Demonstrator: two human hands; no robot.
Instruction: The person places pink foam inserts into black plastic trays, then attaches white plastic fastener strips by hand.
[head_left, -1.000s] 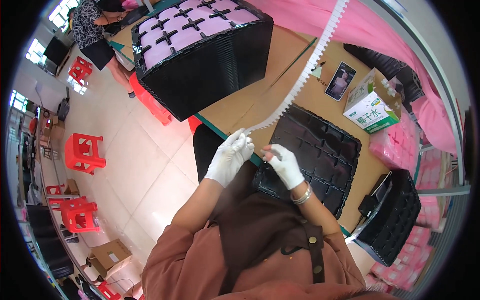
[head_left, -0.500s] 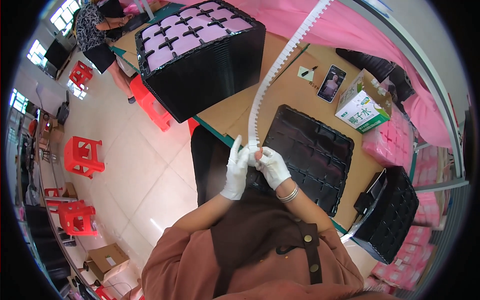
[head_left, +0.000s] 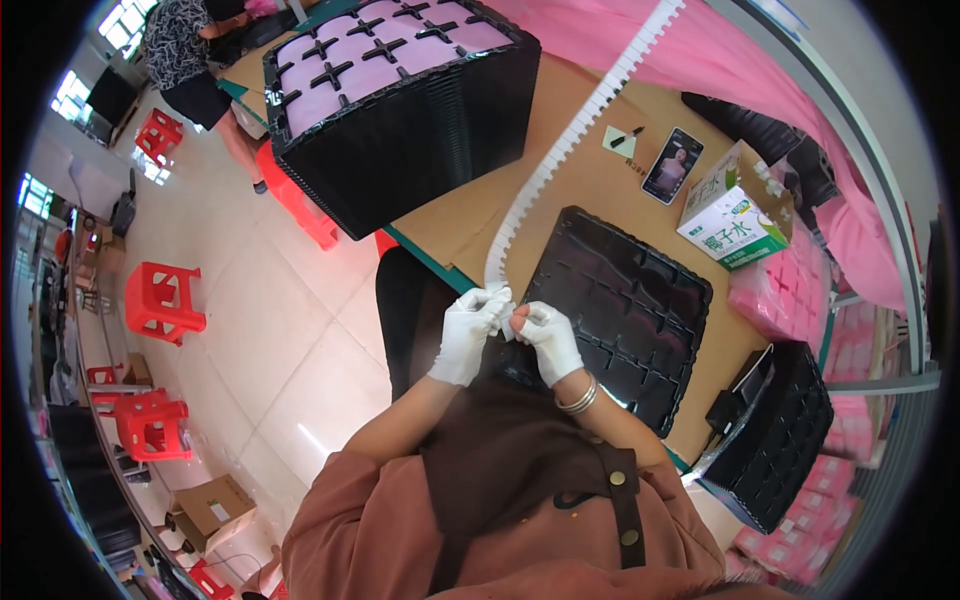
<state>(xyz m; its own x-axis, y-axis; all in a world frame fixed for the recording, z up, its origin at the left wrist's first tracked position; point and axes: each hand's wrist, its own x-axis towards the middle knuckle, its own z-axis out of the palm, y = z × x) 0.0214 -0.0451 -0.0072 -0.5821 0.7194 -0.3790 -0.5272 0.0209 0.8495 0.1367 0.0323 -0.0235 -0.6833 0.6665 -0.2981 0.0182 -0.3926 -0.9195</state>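
Observation:
A long white strip with notches along one edge hangs down from the top and curves to my hands. Both hands wear white gloves, with a bare fingertip showing on the right. My left hand is closed around the strip's lower end. Beside it, my right hand pinches thumb to finger at a small white end piece, which the fingers partly cover. Under and right of the hands, a black moulded plastic tray with a grid of cells lies on the table.
A tall stack of black trays with lilac pieces on top stands at left. Further right are a phone, pen, open carton, pink wrapped pack and black tray stack. Red stools and another person are left.
My left fingers, stretched out before, have closed around the strip. The strip's lower end has shifted slightly left, and its upper part has swung right. My right hand stays pinched.

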